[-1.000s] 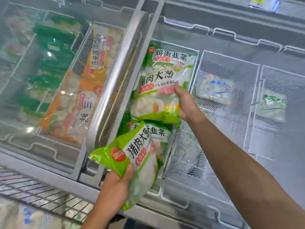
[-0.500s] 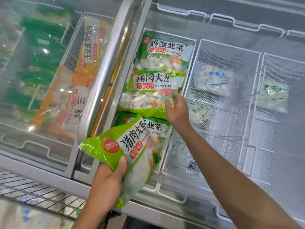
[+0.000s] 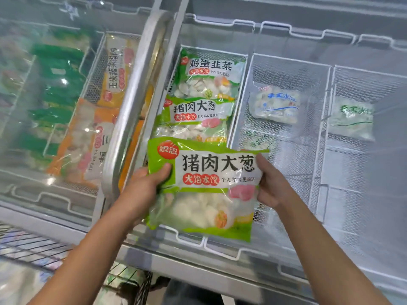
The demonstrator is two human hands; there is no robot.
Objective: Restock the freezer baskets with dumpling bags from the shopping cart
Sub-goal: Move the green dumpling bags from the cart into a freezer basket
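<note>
1. Chest freezer [image 3: 220,267], lid frame [image 3: 134,102] slid left; white mesh baskets inside.
2. Left section under glass: orange bags [image 3: 88,139] and dark green packs [image 3: 57,89], blurred by reflections.
3. Open middle basket [image 3: 240,102]: egg-chive bag [image 3: 209,75] at the far end, pork-scallion bag [image 3: 196,117] overlapping its near edge.
4. Held dumpling bag [image 3: 204,186], green and white, label facing up, above the near end of that basket.
5. Right baskets: pale blue-print bag [image 3: 275,104], pale green-print bag [image 3: 352,119], one per basket.
6. Left hand [image 3: 145,186] grips the held bag's left edge, thumb on top.
7. Right hand [image 3: 273,186] grips its right edge, thumb on top.
8. Shopping cart [image 3: 33,247] wire at lower left.
</note>
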